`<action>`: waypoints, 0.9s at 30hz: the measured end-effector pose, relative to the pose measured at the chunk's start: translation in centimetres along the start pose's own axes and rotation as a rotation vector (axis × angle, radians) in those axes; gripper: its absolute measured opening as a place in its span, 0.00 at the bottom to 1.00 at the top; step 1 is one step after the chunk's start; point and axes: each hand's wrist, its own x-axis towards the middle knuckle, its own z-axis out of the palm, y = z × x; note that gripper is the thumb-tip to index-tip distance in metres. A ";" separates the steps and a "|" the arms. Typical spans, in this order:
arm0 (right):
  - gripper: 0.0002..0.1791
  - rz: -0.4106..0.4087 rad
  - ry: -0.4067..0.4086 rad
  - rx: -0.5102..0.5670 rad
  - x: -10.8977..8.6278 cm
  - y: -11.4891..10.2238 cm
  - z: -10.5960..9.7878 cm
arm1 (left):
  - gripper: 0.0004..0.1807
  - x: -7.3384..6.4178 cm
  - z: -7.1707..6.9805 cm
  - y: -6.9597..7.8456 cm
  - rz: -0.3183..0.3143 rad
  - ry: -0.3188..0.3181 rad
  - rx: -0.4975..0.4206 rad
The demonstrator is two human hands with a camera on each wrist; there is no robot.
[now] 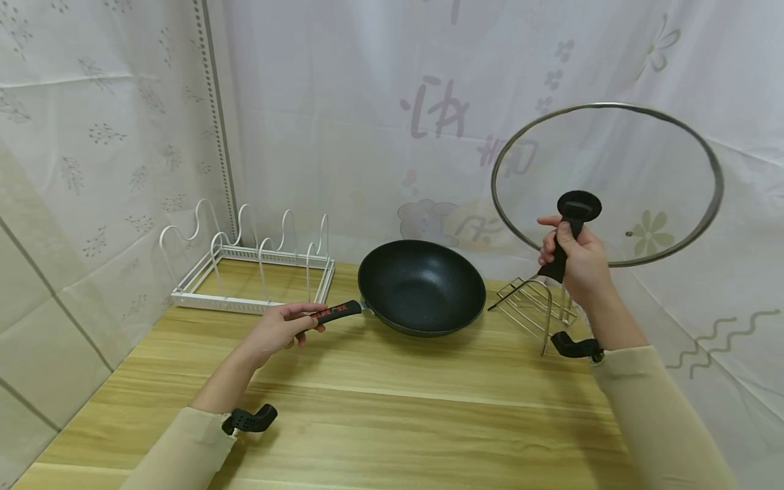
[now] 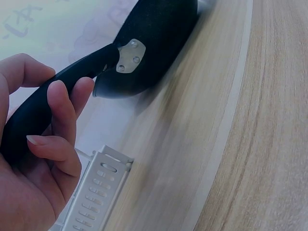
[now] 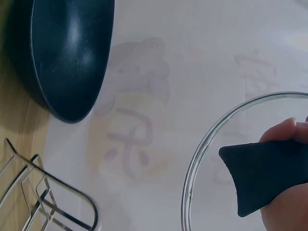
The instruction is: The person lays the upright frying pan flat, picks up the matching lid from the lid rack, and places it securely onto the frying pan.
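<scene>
A black wok (image 1: 422,289) sits near the back of the wooden table, its long handle (image 1: 337,312) pointing left. My left hand (image 1: 283,330) grips that handle, thumb on one side and fingers curled on the other, as the left wrist view shows. At the right, my right hand (image 1: 578,262) holds a large glass lid (image 1: 649,170) by its black knob handle (image 1: 560,248). The lid is raised and tilted up in front of the curtain, apart from the wok. Below it stands a small metal wire rack (image 1: 533,306), partly behind the right hand and wrist.
A white pot rack (image 1: 245,306) with curved upright dividers stands at the back left of the table (image 1: 380,408). A patterned curtain (image 1: 343,136) hangs right behind the wok, and another covers the left side.
</scene>
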 end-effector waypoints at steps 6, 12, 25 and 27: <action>0.22 0.029 -0.024 -0.007 0.1 0.1 1.4 | 0.26 0.1 -0.1 -0.1 0.001 -0.004 -0.004; 0.23 0.065 -0.039 -0.016 0.2 0.4 2.8 | 0.26 0.2 -0.1 -0.2 0.005 -0.001 -0.001; 0.23 0.133 -0.026 -0.004 0.7 1.7 4.9 | 0.26 0.1 -0.1 -0.2 0.005 0.002 -0.005; 0.23 0.147 -0.022 0.002 0.8 1.9 5.1 | 0.26 0.0 -0.1 -0.2 0.006 0.003 -0.007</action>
